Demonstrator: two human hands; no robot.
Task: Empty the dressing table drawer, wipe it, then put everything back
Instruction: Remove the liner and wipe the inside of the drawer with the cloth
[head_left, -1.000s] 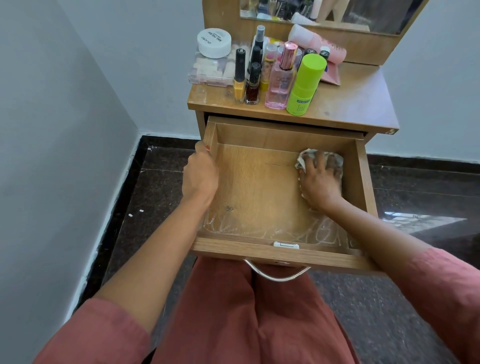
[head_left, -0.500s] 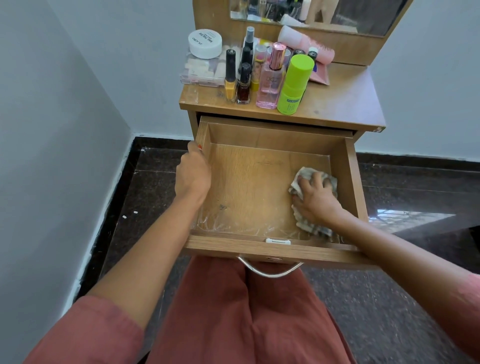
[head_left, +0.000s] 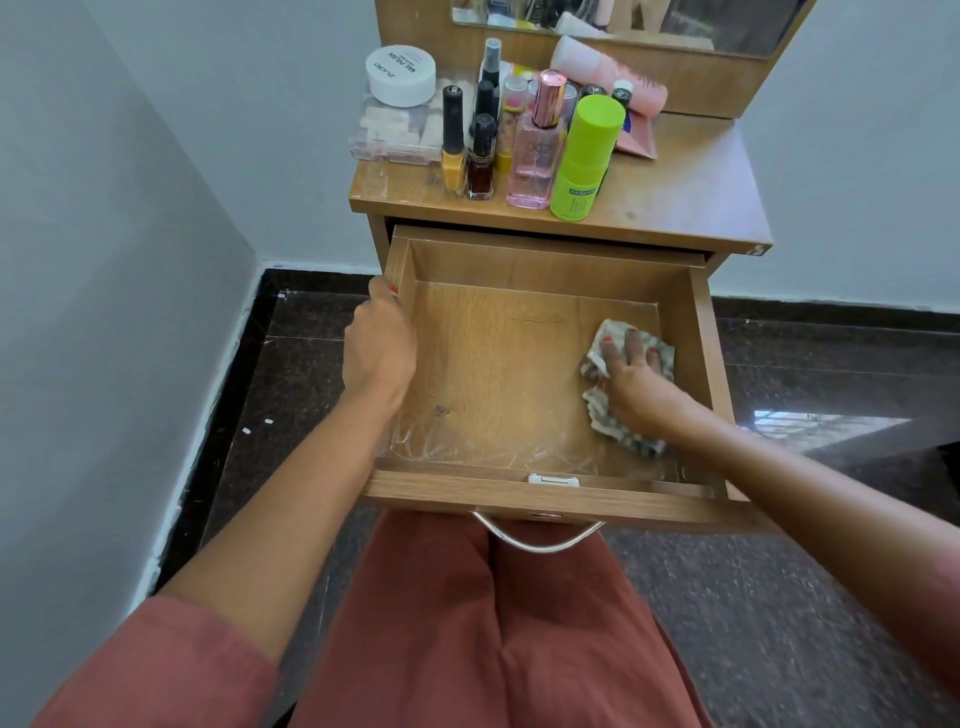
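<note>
Single head-worn wide-angle view, looking forward and down from close above open drawer (head_left: 493, 364); lap (head_left: 493, 623) near, dressing table top (head_left: 685, 192) far, wall (head_left: 104, 260) left.

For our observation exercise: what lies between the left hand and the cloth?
Only bare drawer floor, seen in the head view, between the left hand and the cloth.

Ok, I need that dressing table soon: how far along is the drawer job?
Emptying looks done: the drawer holds only the cloth, and the cosmetic bottles stand on the tabletop. Wiping is in hand: the right hand presses the cloth on the floor's right side, the left hand grips the left wall. Left: whitish smears near the front, then putting everything back.
</note>
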